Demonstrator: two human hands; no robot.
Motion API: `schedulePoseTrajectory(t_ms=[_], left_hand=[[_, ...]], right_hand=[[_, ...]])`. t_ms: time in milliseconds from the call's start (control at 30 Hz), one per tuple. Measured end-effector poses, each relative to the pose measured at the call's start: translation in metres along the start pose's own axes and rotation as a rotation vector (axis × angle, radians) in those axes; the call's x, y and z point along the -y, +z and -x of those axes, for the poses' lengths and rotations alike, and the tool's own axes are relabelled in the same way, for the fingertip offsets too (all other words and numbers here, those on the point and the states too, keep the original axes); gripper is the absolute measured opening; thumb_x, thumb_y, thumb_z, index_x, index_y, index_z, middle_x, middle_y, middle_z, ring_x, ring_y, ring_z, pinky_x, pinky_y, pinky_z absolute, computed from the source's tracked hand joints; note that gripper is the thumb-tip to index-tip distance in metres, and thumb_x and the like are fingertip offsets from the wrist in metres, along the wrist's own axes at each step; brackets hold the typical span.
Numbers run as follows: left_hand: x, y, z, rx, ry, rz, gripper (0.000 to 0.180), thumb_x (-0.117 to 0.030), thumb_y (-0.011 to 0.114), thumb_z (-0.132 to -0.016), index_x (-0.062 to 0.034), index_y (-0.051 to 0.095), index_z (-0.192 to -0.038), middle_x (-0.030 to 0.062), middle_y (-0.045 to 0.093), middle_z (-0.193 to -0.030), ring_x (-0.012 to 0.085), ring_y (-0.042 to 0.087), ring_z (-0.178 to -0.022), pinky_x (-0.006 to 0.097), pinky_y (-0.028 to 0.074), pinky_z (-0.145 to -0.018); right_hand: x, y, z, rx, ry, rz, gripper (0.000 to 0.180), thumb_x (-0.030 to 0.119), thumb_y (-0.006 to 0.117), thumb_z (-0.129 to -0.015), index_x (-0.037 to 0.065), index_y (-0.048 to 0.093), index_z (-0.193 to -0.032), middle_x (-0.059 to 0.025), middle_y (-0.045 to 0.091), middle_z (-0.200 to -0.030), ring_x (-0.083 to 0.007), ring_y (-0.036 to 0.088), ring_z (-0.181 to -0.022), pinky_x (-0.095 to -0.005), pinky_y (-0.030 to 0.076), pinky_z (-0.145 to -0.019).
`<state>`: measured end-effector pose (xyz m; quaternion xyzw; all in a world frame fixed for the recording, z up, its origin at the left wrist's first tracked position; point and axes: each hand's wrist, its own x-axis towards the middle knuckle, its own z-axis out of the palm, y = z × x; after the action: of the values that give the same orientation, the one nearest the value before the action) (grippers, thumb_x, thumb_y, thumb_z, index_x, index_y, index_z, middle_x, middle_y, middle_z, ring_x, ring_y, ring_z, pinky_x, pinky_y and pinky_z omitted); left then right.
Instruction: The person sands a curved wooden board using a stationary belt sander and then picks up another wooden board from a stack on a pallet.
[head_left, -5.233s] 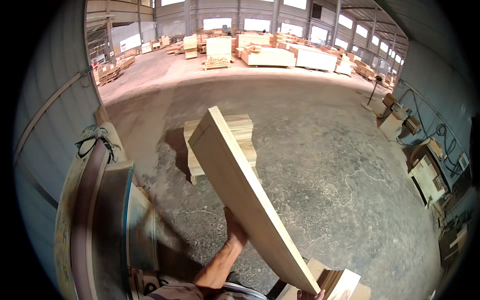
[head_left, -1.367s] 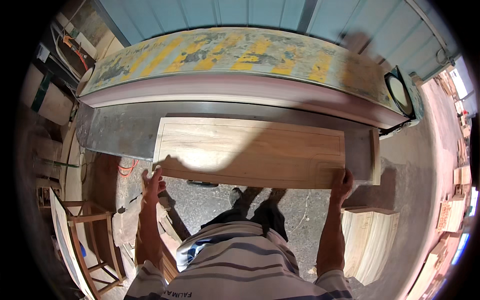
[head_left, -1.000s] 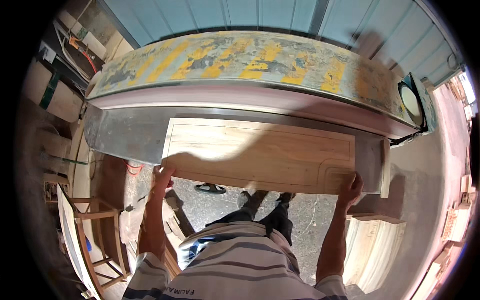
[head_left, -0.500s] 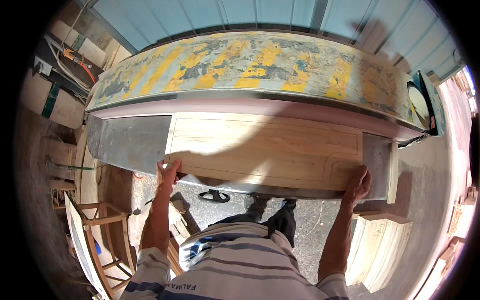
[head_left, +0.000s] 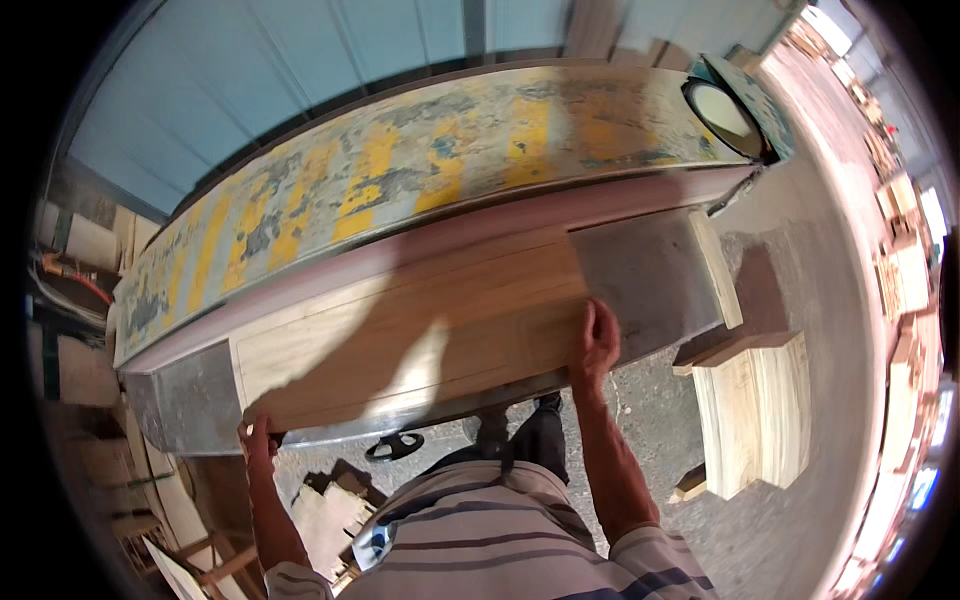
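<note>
A pale wooden panel with a grooved line near its edges lies flat on a grey metal machine bed. Its long far side runs along a pinkish fence. My left hand grips the near left corner, with some fingers hidden beneath the edge. At the opposite end, my right hand is closed on the right edge near the front corner. Shadow covers much of the panel's right part.
Behind the fence extends a worn cover with yellow stripes. A light wooden strip crosses the bed's right end. Stacked boards stand at the right. Under the bed's front edge is a black handwheel.
The view has turned to the right. Along the bed, the panel has slid left with both hands on it, and more bare metal shows at its right.
</note>
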<state>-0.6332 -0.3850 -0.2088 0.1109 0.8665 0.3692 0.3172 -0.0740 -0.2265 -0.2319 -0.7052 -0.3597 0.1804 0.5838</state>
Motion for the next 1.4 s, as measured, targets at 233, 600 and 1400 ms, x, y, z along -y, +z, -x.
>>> schedulePoseTrajectory(t_ms=[233, 600, 1400], left_hand=[[0.078, -0.073, -0.115, 0.052, 0.113, 0.058, 0.066, -0.034, 0.072, -0.075, -0.0149, 0.032, -0.125, -0.0002, 0.043, -0.06, 0.0076, 0.034, -0.041, 0.021, 0.027, -0.034], [0.097, -0.041, -0.113, 0.199, 0.193, 0.082, 0.067, -0.057, 0.06, -0.078, 0.0004, 0.053, -0.111, 0.0089, 0.055, -0.088, 0.017, 0.051, -0.076, 0.026, 0.045, -0.067], [0.113, 0.082, -0.054, -0.219, -0.014, -0.344, 0.059, -0.05, 0.063, -0.075, -0.0096, 0.048, -0.115, 0.0077, 0.057, -0.081, 0.0177, 0.049, -0.07, 0.033, 0.042, -0.063]], right_hand=[[0.044, 0.021, 0.047, 0.106, -0.111, 0.14, 0.024, 0.02, 0.062, -0.083, 0.008, 0.061, -0.104, -0.0116, 0.061, -0.101, -0.0291, 0.058, -0.088, -0.0367, 0.046, -0.081], [0.047, 0.004, 0.012, -0.068, 0.11, 0.218, 0.023, 0.032, 0.062, -0.083, 0.013, 0.065, -0.096, -0.0059, 0.065, -0.091, -0.0228, 0.061, -0.088, -0.0329, 0.046, -0.08], [0.022, -0.048, -0.103, -0.207, 0.267, 0.098, 0.034, 0.041, 0.059, -0.083, 0.011, 0.067, -0.097, -0.0098, 0.067, -0.087, -0.021, 0.064, -0.084, -0.0311, 0.047, -0.077]])
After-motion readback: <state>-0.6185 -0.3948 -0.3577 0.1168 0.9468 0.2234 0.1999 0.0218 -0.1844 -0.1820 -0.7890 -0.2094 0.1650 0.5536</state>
